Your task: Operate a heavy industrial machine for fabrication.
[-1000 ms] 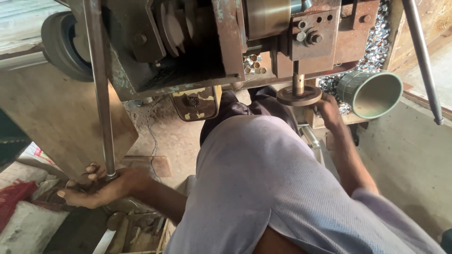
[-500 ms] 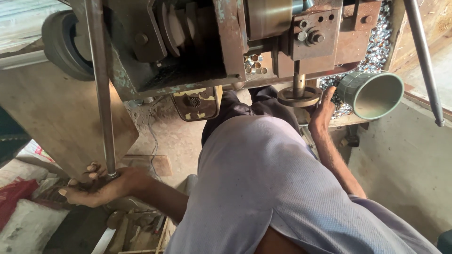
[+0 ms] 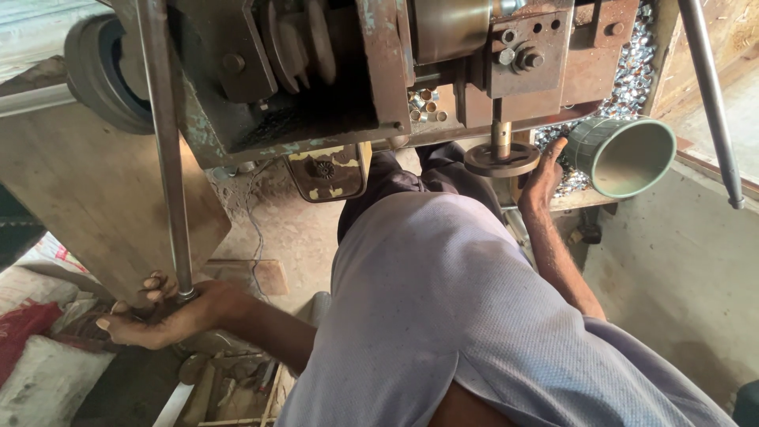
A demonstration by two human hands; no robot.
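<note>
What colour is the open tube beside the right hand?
Dull grey-green tube, seen best in the head view, near the right hand.

Small metalworking workshop, rusty press machine [image 3: 379, 71] with bolted plates and pulley wheels far ahead, heap of small shiny metal rings [image 3: 632, 71] at far right, bare dusty concrete floor [image 3: 285, 229], scrap tools and sacks [image 3: 39, 372] near left

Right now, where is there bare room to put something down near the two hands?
Bare floor lies open between the grey lever rod and the person's knee. Crowded: around the left hand, with sacks and tools; around the right hand, between round die, green pipe and small metal rings.
</note>
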